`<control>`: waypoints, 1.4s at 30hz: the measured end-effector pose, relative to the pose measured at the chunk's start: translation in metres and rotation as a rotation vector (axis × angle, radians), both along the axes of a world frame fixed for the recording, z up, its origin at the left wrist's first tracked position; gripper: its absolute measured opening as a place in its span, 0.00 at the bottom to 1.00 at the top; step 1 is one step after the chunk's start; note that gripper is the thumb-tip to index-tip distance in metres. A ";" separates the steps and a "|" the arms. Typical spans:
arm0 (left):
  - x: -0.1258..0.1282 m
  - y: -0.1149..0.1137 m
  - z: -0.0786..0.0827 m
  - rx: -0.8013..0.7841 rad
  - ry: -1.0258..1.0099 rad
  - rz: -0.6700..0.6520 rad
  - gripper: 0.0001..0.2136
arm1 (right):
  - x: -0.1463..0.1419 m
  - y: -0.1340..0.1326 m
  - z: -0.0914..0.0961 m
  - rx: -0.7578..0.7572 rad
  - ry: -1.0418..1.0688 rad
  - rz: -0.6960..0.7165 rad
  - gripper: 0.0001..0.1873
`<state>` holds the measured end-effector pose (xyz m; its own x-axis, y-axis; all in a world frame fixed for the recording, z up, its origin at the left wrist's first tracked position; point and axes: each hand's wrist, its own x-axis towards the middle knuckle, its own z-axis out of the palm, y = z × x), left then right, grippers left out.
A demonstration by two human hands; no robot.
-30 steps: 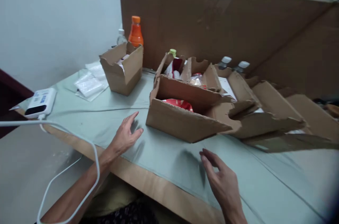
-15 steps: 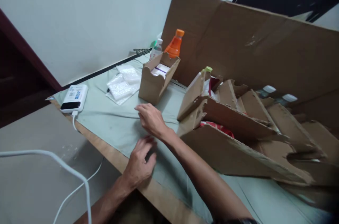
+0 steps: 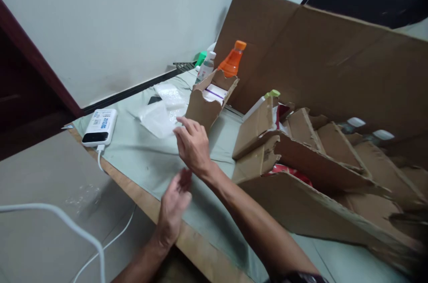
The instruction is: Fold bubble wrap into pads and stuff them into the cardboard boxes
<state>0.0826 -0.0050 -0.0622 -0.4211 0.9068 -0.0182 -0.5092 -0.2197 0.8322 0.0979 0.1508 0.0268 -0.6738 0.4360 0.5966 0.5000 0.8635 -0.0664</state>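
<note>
Right hand (image 3: 192, 145) now raised, fingers loose and open, holding nothing, reaching toward the plastic bag (image 3: 157, 118) near the surface's far left corner. Left hand (image 3: 174, 205) lifted too, open, empty. Small box (image 3: 205, 107) just beside.

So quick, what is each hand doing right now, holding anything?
Left hand: open, empty, above the table edge.
Right hand: open, holding nothing, reaching toward the plastic bags.
</note>
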 end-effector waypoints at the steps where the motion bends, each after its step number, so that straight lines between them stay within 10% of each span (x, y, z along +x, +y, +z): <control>1: -0.003 0.000 0.004 0.034 -0.163 0.004 0.30 | 0.022 -0.017 0.000 0.009 0.057 0.019 0.10; 9: 0.000 -0.021 0.033 -0.195 -0.425 -0.233 0.26 | 0.185 -0.149 -0.039 -0.132 0.044 -0.037 0.16; 14: 0.041 -0.037 0.043 -0.258 -0.357 -0.291 0.25 | 0.244 -0.196 -0.028 -0.382 0.111 -0.190 0.15; 22: 0.088 -0.055 0.058 -0.306 -0.257 -0.520 0.22 | 0.262 -0.211 -0.023 -0.442 -0.003 -0.162 0.24; 34: 0.023 -0.026 0.069 -0.330 -0.076 -0.077 0.13 | 0.309 -0.272 -0.041 -0.405 0.225 -0.254 0.22; 42: 0.027 -0.027 0.046 -0.295 0.374 0.022 0.22 | 0.367 -0.233 -0.043 -0.247 0.163 -0.523 0.23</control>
